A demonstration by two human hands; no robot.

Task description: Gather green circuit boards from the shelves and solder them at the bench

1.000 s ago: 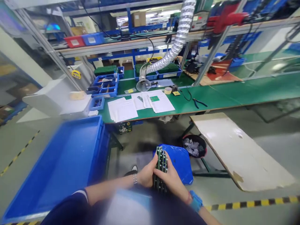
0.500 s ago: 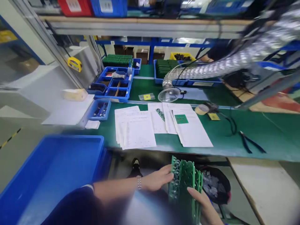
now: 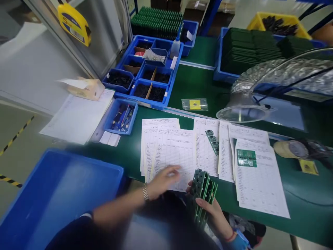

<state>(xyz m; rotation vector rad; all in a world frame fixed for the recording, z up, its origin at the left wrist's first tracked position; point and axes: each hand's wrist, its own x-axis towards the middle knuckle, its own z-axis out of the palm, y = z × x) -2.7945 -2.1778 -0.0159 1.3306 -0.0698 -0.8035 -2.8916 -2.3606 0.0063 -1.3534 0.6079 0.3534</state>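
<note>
My left hand (image 3: 164, 180), with a metal watch band on its wrist, is raised near the front edge of the printed sheets (image 3: 177, 146). Its fingers are stretched out, slightly blurred, and nothing shows in them. My right hand (image 3: 214, 211) grips a small stack of green circuit boards (image 3: 204, 191), held on edge in front of the bench, with the thumb across the near side. Round dark parts show on the outermost board. Loose on the papers lie a narrow circuit board (image 3: 212, 141) and a square green circuit board (image 3: 246, 158).
A large blue bin (image 3: 65, 194) stands at the left. On the bench are a blue tray of black parts (image 3: 166, 95), a pen box (image 3: 121, 116), a bagged yellow label (image 3: 194, 104) and a tape roll (image 3: 291, 149). A fume hood (image 3: 240, 109) hangs over the back.
The view has swung left and closer to the bench. My left hand has come off the circuit boards and moved left. My right hand still holds the stack, now tilted.
</note>
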